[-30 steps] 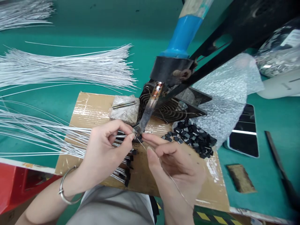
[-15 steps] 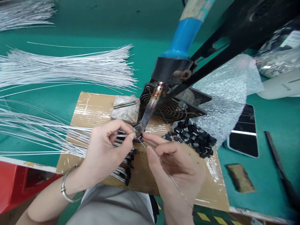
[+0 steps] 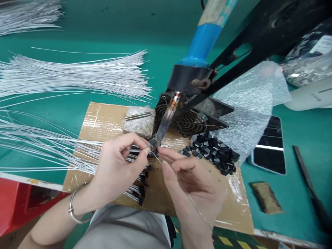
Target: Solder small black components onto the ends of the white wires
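My left hand [image 3: 118, 166] is closed, thumb and forefinger pinching a thin white wire at the tip of the soldering iron [image 3: 163, 126]. My right hand [image 3: 193, 186] pinches a thin strand of solder wire [image 3: 193, 202], which runs down across the palm; its upper end reaches the iron's tip. A small black part [image 3: 155, 151] sits there between my fingertips, mostly hidden. Below my left hand lie finished-looking wires with black connectors [image 3: 141, 192] on their ends, on the cardboard [image 3: 166, 202].
A black stand arm [image 3: 233, 76] holds the iron over a round-grilled fan [image 3: 192, 121]. Black connector pieces [image 3: 215, 152] are heaped at right, near a phone [image 3: 269, 148] and a sponge [image 3: 267, 197]. White wires [image 3: 77, 76] lie bundled at left. A pale block [image 3: 140, 126] carries metal rods.
Almost nothing differs. Both hands stay at the iron's tip with the same grips, and the view has shifted very slightly.
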The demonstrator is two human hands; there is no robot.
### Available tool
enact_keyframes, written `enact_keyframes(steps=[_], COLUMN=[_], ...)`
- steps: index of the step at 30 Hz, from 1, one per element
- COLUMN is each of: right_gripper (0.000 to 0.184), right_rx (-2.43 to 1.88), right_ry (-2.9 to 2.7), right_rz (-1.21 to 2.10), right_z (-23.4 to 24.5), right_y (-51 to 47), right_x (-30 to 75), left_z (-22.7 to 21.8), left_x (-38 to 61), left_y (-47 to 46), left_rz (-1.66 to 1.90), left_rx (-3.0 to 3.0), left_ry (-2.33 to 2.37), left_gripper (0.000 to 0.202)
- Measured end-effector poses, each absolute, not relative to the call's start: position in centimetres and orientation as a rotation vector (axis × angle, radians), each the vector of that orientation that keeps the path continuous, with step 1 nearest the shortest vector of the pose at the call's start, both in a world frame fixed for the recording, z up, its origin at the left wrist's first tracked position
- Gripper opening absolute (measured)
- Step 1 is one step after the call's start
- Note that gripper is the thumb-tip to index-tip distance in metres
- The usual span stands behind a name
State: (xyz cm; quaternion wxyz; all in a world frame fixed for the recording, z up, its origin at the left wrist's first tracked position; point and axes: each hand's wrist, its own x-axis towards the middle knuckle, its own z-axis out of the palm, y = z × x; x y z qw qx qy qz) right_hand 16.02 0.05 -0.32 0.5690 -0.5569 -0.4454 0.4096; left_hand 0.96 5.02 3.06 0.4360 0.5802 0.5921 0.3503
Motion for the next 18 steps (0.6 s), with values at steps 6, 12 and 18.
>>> enact_keyframes(steps=[6, 12, 18], right_gripper=[0.020, 0.020, 0.020], right_rx=[-1.321, -1.367, -1.367], right_ry=[-1.016, -0.971, -1.013], right_rz=[0.966, 0.974, 0.946], right_z=[-0.06, 0.30, 0.05], right_y=[0.12, -0.07, 0.02], right_x=[15.70, 15.51, 15.55], left_z=[3.20, 3.06, 2.83], left_x=[0.99, 1.10, 1.04], left_y=[5.00, 4.94, 4.92], left_rz=[0.877, 0.873, 0.866], left_rx=[1.436, 1.440, 1.427], left_ry=[1.468, 1.462, 1.467], left_gripper=[0.012, 0.011, 0.010])
